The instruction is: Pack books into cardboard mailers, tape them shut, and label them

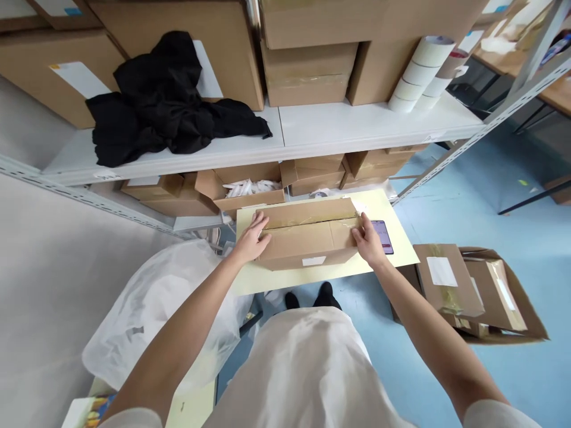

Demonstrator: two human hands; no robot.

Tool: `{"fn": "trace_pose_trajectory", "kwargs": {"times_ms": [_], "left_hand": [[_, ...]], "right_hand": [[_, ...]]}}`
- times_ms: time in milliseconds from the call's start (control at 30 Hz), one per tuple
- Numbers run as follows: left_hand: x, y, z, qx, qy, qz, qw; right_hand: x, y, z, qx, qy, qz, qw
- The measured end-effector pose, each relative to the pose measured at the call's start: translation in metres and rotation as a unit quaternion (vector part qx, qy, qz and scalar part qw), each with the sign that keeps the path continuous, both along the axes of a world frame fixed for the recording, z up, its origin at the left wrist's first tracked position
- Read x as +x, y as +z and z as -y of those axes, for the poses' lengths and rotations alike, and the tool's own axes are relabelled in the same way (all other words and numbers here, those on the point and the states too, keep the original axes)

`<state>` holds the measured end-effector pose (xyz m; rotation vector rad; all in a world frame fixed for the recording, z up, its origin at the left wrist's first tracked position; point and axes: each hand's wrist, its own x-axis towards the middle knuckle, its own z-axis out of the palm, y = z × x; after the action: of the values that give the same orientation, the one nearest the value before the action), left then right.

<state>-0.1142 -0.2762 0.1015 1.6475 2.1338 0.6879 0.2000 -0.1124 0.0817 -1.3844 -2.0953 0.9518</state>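
Observation:
A cardboard box (307, 240) sits on a pale yellow table (390, 213), with a white label (313, 261) on its near side. Its top flaps are folded in, and a narrow dark gap runs along the seam between them. My left hand (252, 239) grips the box's left end, thumb on the near flap and fingers towards the far one. At the opposite end my right hand (368, 242) holds the right edge, fingers along the side and thumb against the corner. Just right of that hand lies a phone (383, 236), screen up.
Behind the table stands a metal shelf (321, 128) with cartons (307, 71), a black cloth (156, 101) and tape rolls (422, 71). An open box (250, 199) holds white packets. A plastic bag (165, 315) bulges at left; a large carton (530, 315) of boxes is on the floor at right.

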Motion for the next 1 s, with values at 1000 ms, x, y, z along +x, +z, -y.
{"fn": "trace_pose_trajectory", "kwargs": {"times_ms": [1000], "left_hand": [[0.102,0.012,-0.047,-0.131,-0.055,-0.254,0.957]], "right_hand": [[0.056,-0.069,-0.091,-0.101,0.145,0.297,0.938]]}}
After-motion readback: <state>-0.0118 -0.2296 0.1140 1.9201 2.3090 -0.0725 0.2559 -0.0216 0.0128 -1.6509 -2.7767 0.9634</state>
